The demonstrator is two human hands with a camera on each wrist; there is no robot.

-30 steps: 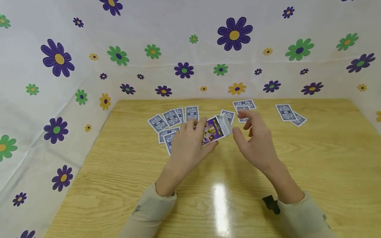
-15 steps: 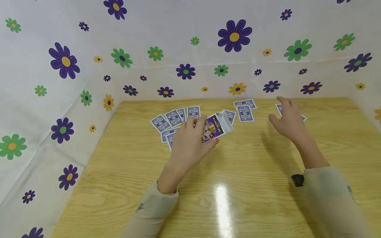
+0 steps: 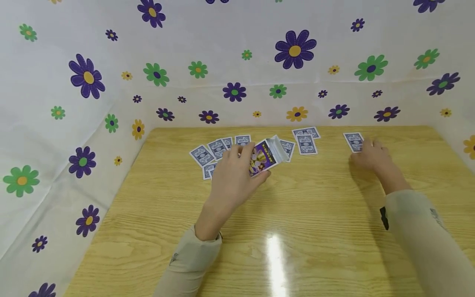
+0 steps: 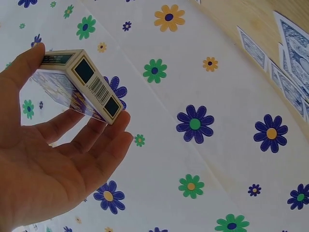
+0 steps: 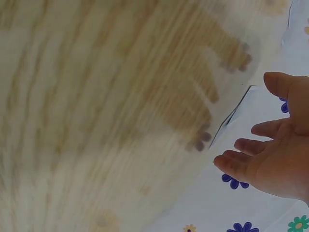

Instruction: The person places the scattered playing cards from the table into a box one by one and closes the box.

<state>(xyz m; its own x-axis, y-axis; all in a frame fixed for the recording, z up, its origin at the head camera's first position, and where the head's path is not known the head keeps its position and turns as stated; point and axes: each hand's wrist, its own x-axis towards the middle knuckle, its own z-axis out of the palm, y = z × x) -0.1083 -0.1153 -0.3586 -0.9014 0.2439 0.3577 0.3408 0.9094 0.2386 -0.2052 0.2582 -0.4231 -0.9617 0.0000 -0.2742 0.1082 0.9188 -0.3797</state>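
Cards [image 3: 202, 156] on the table [image 3: 315, 214] lie partly hidden behind both hands [image 3: 231, 177].

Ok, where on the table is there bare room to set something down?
Bare: the near table between the sleeves, and the gap between the middle cards and right hand. Crowded: around the left hand, with the card box and leftmost cards.

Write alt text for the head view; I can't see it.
A left hand holds a purple box above a wooden table; the right hand is at a blue-patterned card farther right. More such cards lie left and right of the box, flowered cloth behind.
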